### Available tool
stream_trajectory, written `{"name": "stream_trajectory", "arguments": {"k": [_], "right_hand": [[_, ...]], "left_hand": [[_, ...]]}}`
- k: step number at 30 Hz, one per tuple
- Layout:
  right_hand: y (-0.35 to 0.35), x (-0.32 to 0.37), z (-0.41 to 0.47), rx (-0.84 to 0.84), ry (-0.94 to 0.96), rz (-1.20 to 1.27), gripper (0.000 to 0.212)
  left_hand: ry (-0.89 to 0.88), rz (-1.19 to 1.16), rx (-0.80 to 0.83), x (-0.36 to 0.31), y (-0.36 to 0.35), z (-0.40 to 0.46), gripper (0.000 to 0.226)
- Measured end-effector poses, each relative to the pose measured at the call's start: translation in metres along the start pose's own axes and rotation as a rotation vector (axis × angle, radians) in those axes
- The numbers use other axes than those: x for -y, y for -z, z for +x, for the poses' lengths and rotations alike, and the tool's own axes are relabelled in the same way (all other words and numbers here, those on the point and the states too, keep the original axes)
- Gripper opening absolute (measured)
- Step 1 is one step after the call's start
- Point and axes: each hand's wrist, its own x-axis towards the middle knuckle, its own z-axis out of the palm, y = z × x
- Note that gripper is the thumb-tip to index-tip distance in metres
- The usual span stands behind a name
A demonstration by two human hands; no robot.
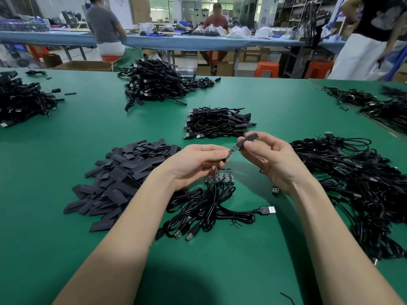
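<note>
Green work mat (286, 102), left hand (193, 166) pinching a small circuit board (233, 150) on its cable, right hand (273, 159) gripping a black sleeve (247, 138) over the board's tip, sleeve pile (123, 179) left of the hands, cable heap (352, 179) right.

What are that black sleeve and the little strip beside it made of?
The black sleeve looks like thin matte plastic, likely heat-shrink tubing: flat, dull. The strip is a small circuit board: dark rigid laminate, probably fibreglass, dotted with tiny parts.
</note>
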Motion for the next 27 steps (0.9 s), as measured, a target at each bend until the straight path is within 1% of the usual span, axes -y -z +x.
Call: {"name": "stream_trajectory", "arguments": {"k": [2, 6, 11, 17, 21, 24, 27], "right_hand": [[0.0, 0.001, -0.001, 0.003, 0.019, -0.005, 0.025], [0.001, 0.001, -0.003, 0.007, 0.007, -0.006, 0.024], [0.005, 0.006, -0.004, 0.056, -0.039, -0.033, 0.026], [0.006, 0.008, -0.004, 0.096, -0.068, -0.043, 0.021], [0.001, 0.004, -0.004, 0.095, 0.011, -0.07, 0.024], [-0.003, -0.002, -0.005, 0.079, 0.054, -0.053, 0.024], [-0.002, -0.002, -0.007, 0.131, -0.028, -0.069, 0.022]], "left_hand": [[-0.003, -0.002, -0.003, 0.0, 0.0, 0.0, 0.02], [0.002, 0.005, -0.005, 0.0, -0.001, 0.0, 0.017], [0.017, 0.027, 0.032, -0.002, 0.0, -0.004, 0.023], [0.032, 0.03, 0.068, -0.003, 0.001, -0.006, 0.012], [0.007, 0.023, 0.05, -0.002, 0.002, -0.005, 0.017], [-0.002, 0.023, 0.043, -0.002, 0.003, -0.004, 0.015], [0.002, 0.078, 0.08, -0.003, 0.005, -0.007, 0.014]]}}
